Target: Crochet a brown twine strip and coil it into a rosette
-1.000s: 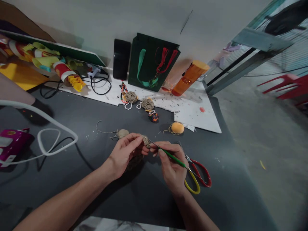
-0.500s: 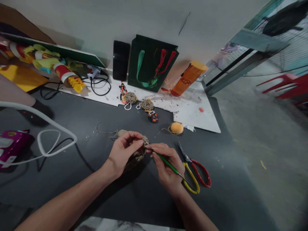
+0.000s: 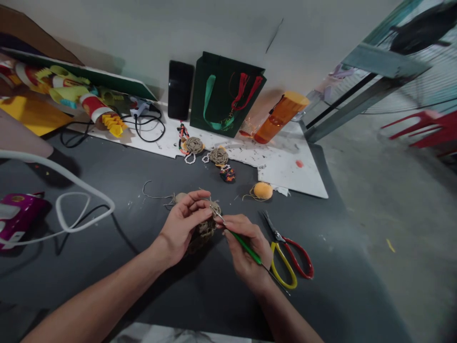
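Note:
My left hand (image 3: 181, 227) is closed on a brown-grey crocheted piece (image 3: 206, 229), pinching its upper edge between thumb and fingers. A crochet hook (image 3: 246, 245) with a green grip lies in my right hand (image 3: 252, 255), held like a pen. Its metal tip meets the crocheted piece beside my left thumb. Behind my left hand sits a small ball of matching yarn (image 3: 179, 196), partly hidden, with a loose strand (image 3: 157, 196) trailing left. Just right of my right hand, scissors (image 3: 285, 252) with one yellow and one red handle lie with their blades pointing away.
Beyond my hands lie two crocheted rosettes (image 3: 219, 156) with beads and an orange yarn ball (image 3: 263, 190). A dark green gift bag (image 3: 224, 95), a phone (image 3: 180, 89) and an orange bottle (image 3: 280, 118) stand by the wall. A white cable (image 3: 82, 190) curves at left.
The hook's tip has shifted slightly left and up along the edge, and its back end has dropped a little. My left fingers have opened slightly apart. Nearby objects stay put.

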The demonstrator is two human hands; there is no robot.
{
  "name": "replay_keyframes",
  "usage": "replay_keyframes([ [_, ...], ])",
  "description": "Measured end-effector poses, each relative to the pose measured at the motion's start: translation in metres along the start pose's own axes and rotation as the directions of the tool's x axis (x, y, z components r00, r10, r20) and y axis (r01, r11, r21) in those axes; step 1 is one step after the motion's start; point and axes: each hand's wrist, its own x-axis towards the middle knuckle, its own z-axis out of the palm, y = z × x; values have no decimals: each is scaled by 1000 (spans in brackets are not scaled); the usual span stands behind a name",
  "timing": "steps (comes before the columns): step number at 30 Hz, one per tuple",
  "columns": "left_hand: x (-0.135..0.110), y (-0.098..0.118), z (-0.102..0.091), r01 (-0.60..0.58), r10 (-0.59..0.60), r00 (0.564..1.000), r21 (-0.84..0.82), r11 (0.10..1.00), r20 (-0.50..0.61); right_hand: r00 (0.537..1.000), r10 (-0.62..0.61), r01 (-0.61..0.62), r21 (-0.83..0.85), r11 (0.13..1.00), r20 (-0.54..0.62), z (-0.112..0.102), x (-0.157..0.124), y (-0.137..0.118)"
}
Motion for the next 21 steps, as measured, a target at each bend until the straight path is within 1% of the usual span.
replay_keyframes([
  [3,0,0,0,4,-4,1000,1,1000,-1,998,50,-49,26,998,-38,1,0,-2],
  [5,0,1,0,6,-6,1000,11,1000,0,990,125,-120,78,990,-71,2,-1,-2],
  [8,0,1,0,9,-9,1000,18,1000,8,954,268,-242,182,953,-136,3,-3,0],
  [9,0,0,-1,6,-6,1000,17,1000,10,944,291,-260,192,946,-157,2,-4,1],
  [10,0,0,-1,3,-3,1000,16,1000,11,946,279,-250,173,953,-167,1,-4,1],
  [11,0,0,-1,0,-1,1000,14,1000,13,962,226,-208,126,970,-155,0,-4,2],
  [13,0,-1,-1,3,-3,1000,3,1000,29,996,54,-54,-5,999,-69,-3,-2,1],
  [15,0,0,-2,22,-22,999,-11,1000,45,996,-84,87,-113,990,30,-6,1,-1],
  [16,0,1,-2,36,-35,998,-18,999,48,991,-118,126,-152,980,62,-8,2,-2],
  [18,0,4,-2,76,-75,996,-32,997,40,985,-143,160,-206,965,98,-11,6,-5],
  [21,2,9,-3,133,-131,991,-47,990,36,975,-157,187,-204,961,156,-15,10,-7],
])
